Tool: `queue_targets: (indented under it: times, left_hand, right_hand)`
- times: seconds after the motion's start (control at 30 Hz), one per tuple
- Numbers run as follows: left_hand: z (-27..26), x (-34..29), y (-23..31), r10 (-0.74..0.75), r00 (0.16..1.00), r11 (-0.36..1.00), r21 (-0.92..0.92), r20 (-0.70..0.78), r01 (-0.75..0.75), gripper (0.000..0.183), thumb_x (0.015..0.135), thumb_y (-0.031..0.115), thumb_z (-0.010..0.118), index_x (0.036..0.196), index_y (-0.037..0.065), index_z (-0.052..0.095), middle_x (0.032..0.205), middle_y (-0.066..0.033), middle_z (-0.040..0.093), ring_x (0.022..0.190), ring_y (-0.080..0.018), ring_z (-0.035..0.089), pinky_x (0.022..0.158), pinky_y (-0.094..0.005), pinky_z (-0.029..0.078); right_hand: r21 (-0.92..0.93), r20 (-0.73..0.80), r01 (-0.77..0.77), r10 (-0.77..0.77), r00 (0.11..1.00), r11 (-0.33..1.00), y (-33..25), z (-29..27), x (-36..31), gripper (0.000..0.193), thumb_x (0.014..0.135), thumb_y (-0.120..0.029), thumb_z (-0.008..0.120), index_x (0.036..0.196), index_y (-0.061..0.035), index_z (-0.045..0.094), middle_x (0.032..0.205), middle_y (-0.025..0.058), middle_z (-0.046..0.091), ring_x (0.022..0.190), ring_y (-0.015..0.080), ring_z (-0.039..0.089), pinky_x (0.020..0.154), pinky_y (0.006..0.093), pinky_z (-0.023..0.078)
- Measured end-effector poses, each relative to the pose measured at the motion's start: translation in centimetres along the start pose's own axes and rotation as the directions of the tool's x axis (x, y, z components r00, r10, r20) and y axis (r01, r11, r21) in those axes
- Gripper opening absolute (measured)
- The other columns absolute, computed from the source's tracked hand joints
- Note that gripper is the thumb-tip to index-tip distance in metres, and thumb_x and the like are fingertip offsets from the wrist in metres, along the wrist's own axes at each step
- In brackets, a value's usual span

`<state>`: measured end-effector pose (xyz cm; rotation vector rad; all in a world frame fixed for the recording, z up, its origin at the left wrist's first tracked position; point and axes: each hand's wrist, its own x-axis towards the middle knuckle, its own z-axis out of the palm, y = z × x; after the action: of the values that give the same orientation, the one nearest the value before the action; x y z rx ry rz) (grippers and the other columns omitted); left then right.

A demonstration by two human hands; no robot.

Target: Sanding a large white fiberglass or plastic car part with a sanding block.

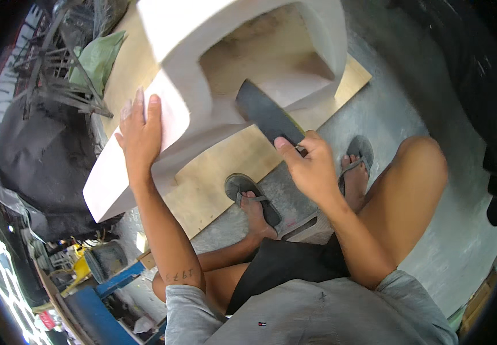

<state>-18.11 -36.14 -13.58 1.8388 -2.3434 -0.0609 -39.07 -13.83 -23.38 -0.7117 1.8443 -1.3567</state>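
Observation:
A large white moulded shell (194, 123) with a wide, rounded opening lies in front of me on a plywood board (211, 178). Flat on the shell's left panel rests my left hand (144, 129), its fingers stretched out and holding nothing. My right hand (311, 164) is wrapped round one end of a dark, flat sanding block (268, 115) with a thin yellowish edge. The block's far end reaches to the lower rim of the opening; whether it touches the rim, I cannot tell. Brownish smudges show inside the opening.
My sandalled feet (254, 210) are on the grey floor (461, 224) by the board's near edge. To the left stand a black-covered bulky object (44, 161), a metal frame (59, 75) and a green bag (96, 60). Blue-painted pieces (96, 310) lie at lower left.

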Motion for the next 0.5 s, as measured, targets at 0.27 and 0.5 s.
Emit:
queue_targets:
  times: [0.27,0.5]
  left_hand:
    - [0.5,0.9,3.1,0.103,0.994,0.838,-0.537,-0.025,-0.1,0.053,0.107,0.037,0.037,0.137,-0.002,0.056,0.133,-0.0247,0.06,0.126,-0.0372,0.055,0.108,-0.035,0.038]
    - [4.1,1.7,3.3,0.228,0.956,0.925,-0.265,-0.182,-0.271,0.043,0.102,0.027,0.044,0.136,0.004,0.057,0.134,-0.0185,0.061,0.129,-0.0411,0.051,0.111,-0.0608,0.031]
  right_hand:
    - [0.018,0.035,0.103,-0.103,0.994,0.995,-1.4,0.7,-0.9,0.031,0.093,-0.031,0.071,0.094,0.0006,0.074,0.088,0.0193,0.061,0.077,0.0361,0.063,0.07,0.0459,0.05]
    - [-0.023,-0.006,0.288,-0.288,0.957,0.957,-2.4,1.9,-2.4,0.029,0.095,-0.025,0.07,0.088,0.0031,0.07,0.085,0.0163,0.057,0.074,0.0288,0.058,0.066,0.0397,0.046]
